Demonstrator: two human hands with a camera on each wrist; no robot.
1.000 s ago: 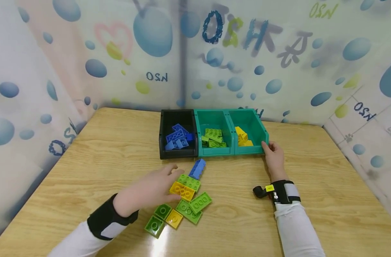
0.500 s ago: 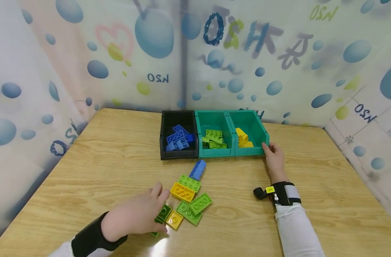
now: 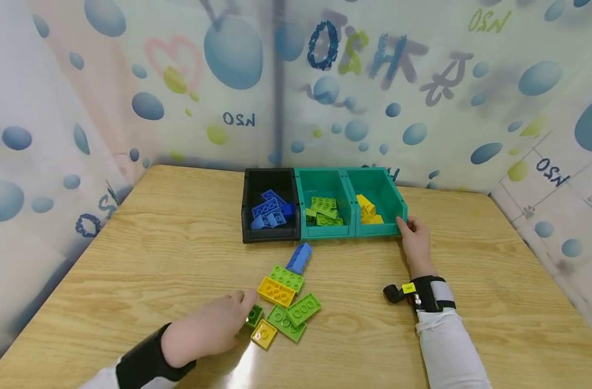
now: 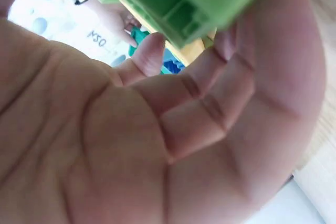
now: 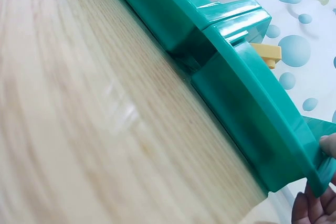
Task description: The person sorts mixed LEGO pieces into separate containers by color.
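My left hand is low over the near end of the brick group, its fingers curled. In the left wrist view, a green building brick is at those fingers, large and close to the camera; the head view hides it behind the hand. Just past the fingertips lies a dark green brick, partly covered. A small yellow brick lies beside it. On the right, my right hand grips the front corner of the right teal bin, thumb on the inner side and fingers outside.
Light green bricks, a longer yellow brick and a blue brick lie mid-table. Behind stand a black bin with blue bricks and a middle teal bin with green ones. Yellow bricks sit in the right bin.
My left hand has drawn back from the longer yellow brick toward the near green bricks, and its fingers have curled in. The nearest green brick is now out of sight. My right hand stays put.
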